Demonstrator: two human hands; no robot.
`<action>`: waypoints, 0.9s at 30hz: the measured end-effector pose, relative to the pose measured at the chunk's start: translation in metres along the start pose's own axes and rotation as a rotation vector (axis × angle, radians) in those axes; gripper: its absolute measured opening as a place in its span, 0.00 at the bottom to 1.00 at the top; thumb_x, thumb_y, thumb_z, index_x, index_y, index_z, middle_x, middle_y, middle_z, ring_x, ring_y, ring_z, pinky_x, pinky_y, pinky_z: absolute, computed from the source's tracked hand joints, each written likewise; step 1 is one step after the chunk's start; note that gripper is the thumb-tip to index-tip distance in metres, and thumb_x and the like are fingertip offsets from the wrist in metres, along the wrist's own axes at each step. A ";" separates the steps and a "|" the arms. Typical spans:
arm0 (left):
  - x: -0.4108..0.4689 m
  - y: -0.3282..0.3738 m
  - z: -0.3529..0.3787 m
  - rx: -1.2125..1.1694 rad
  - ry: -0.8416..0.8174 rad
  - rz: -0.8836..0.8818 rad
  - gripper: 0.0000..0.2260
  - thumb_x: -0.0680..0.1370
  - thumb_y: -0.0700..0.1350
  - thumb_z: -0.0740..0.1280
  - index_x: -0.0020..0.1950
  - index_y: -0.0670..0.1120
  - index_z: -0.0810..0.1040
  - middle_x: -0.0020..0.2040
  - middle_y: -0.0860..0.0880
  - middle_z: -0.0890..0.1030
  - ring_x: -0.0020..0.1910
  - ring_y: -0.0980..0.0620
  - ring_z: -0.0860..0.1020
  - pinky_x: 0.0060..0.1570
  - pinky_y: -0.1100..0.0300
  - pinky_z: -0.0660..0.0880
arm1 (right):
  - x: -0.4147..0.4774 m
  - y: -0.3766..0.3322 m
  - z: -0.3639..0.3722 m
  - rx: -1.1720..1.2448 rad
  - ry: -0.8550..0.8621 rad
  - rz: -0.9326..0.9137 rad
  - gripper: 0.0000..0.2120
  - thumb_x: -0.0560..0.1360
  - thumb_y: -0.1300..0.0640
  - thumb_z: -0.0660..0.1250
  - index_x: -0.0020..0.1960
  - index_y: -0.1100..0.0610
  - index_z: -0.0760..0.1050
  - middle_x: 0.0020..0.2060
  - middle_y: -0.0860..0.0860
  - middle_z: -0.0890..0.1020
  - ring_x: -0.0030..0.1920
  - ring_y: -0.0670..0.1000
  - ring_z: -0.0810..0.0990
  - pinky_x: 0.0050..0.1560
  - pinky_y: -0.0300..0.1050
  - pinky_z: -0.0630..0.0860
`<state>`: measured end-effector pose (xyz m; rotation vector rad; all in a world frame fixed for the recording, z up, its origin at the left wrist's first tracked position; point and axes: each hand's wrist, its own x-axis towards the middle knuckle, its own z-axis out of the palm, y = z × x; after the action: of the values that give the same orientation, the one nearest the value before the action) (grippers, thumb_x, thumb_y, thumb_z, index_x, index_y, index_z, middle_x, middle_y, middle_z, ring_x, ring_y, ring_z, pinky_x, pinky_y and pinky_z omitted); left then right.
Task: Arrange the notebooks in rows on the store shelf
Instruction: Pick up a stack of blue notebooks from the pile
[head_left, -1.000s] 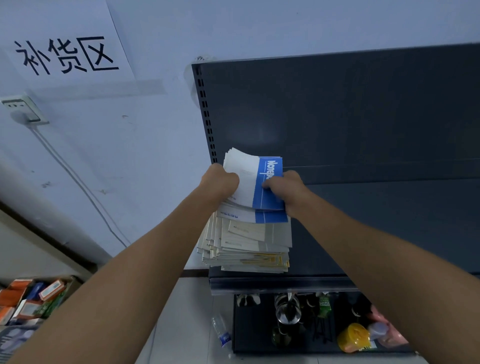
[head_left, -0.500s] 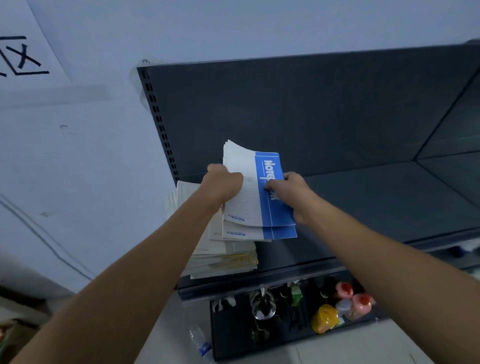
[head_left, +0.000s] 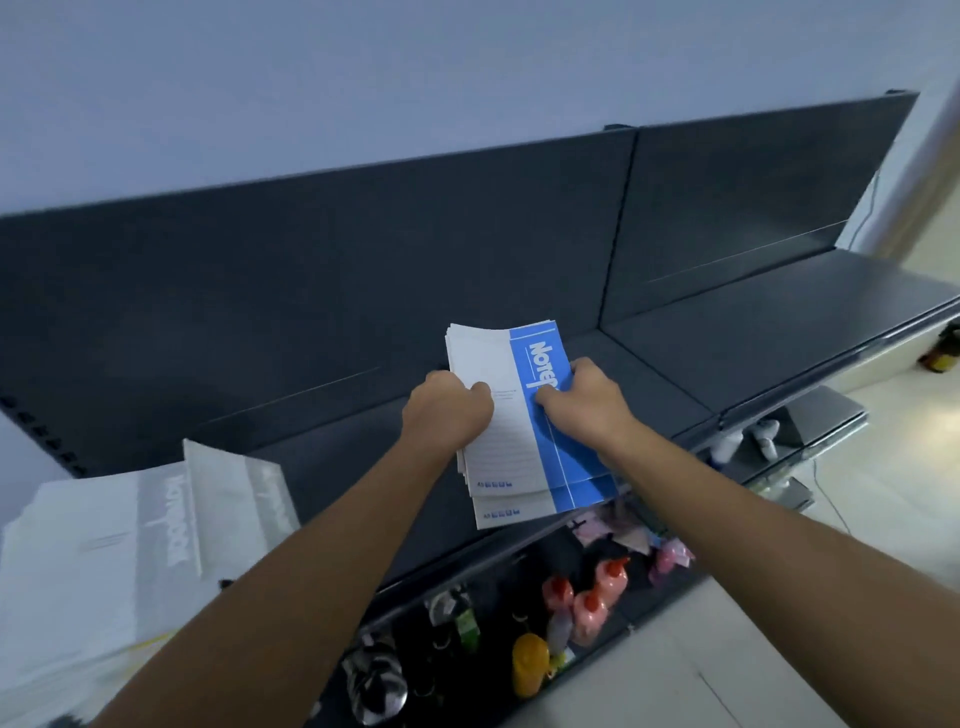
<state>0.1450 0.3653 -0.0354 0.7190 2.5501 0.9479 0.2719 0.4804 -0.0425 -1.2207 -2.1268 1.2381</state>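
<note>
A small bundle of blue-and-white notebooks (head_left: 519, 431) is held above the dark shelf board (head_left: 779, 322), near its middle. My left hand (head_left: 447, 405) grips the bundle's white left edge, thumb on the cover. My right hand (head_left: 587, 400) pinches the blue spine side. A tall stack of pale notebooks (head_left: 114, 561) lies at the shelf's left end, apart from both hands.
The dark back panel (head_left: 311, 270) rises behind the shelf. A lower shelf holds bottles in pink and yellow (head_left: 587, 608) and hanging items (head_left: 374, 680). Pale floor (head_left: 779, 649) spreads at the right, with a white wall above.
Both hands have carried the blue-and-white bundle to the right, away from the tall stack, which now sits far left in view. The view has swung right along the shelf.
</note>
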 end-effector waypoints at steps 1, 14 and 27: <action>0.002 0.016 0.018 0.013 0.000 0.025 0.14 0.78 0.53 0.61 0.52 0.43 0.73 0.48 0.48 0.77 0.45 0.48 0.78 0.38 0.56 0.73 | 0.008 0.012 -0.018 -0.023 0.019 0.004 0.10 0.76 0.51 0.66 0.54 0.53 0.70 0.45 0.46 0.78 0.43 0.47 0.77 0.35 0.44 0.71; 0.024 0.192 0.180 0.137 -0.109 0.160 0.12 0.78 0.52 0.63 0.42 0.45 0.72 0.39 0.50 0.78 0.34 0.52 0.76 0.28 0.61 0.67 | 0.098 0.130 -0.194 -0.209 0.131 0.101 0.11 0.79 0.52 0.64 0.54 0.58 0.68 0.49 0.52 0.78 0.46 0.55 0.78 0.42 0.48 0.72; 0.101 0.309 0.305 0.209 -0.221 0.315 0.15 0.78 0.54 0.63 0.54 0.43 0.75 0.48 0.47 0.80 0.38 0.50 0.78 0.27 0.60 0.66 | 0.207 0.205 -0.301 -0.369 0.262 0.221 0.14 0.76 0.47 0.66 0.53 0.55 0.68 0.43 0.49 0.74 0.41 0.51 0.75 0.35 0.46 0.69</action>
<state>0.3086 0.7794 -0.0600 1.2421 2.4027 0.6489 0.4650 0.8512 -0.0732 -1.7088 -2.1221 0.7273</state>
